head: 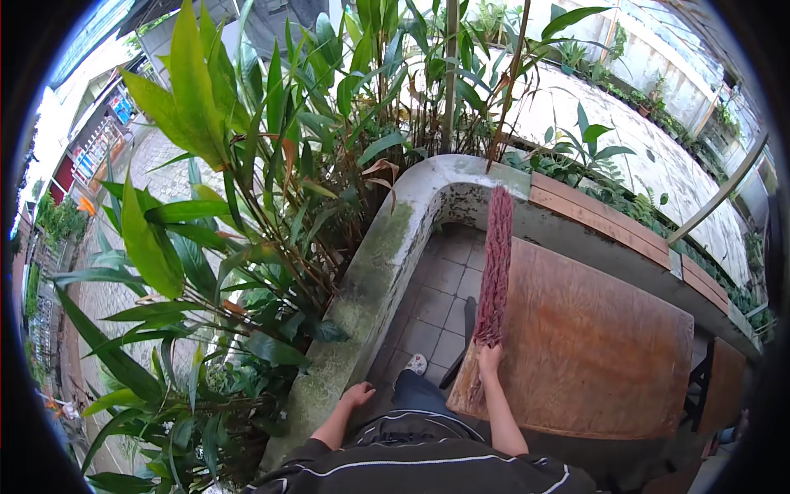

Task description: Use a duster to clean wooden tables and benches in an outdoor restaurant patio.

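My right hand (490, 359) is closed around the near end of a long, shaggy, dull-red duster head (497, 265). The duster stretches away from me along the left edge of a worn brown wooden tabletop (592, 339). Its far end reaches up to the inner side of the low concrete wall (370, 296); I cannot tell whether it touches. My left hand (358, 394) hangs beside the mossy left stretch of that wall, fingers loosely bent and nothing visible in them.
Tall leafy plants (247, 265) crowd over the wall on the left. Wooden slats (598, 213) top the wall at the back right. A dark table leg (460, 346) stands over the grey floor tiles (432, 309). Another wooden surface (721, 386) lies at far right.
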Motion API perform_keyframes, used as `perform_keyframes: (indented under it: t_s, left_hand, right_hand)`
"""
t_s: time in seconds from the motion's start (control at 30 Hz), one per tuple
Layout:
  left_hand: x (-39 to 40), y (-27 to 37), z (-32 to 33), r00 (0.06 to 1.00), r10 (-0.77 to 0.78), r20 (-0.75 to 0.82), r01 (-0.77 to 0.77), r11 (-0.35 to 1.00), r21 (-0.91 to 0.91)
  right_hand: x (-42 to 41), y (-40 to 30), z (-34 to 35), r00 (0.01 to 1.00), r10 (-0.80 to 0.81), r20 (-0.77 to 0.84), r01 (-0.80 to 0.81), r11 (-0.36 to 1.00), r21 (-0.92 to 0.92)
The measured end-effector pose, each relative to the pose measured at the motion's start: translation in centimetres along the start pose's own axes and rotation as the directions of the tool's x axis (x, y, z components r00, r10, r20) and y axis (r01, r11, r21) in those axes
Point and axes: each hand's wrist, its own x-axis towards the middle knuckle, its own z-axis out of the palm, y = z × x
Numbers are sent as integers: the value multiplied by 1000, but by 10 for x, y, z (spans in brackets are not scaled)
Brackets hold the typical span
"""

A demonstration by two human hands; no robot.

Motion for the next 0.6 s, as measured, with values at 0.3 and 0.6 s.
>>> perform_keyframes:
  t_s: [0.3, 0.6]
  left_hand:
    - [128, 40, -147, 982, -20, -186, 26, 999, 26]
    - [219, 108, -150, 931, 214, 296, -308, 896, 319]
  right_hand:
    - [14, 14, 25, 942, 305, -141, -301, 952, 51]
    - [11, 4, -2, 896, 421, -137, -439, 887, -143]
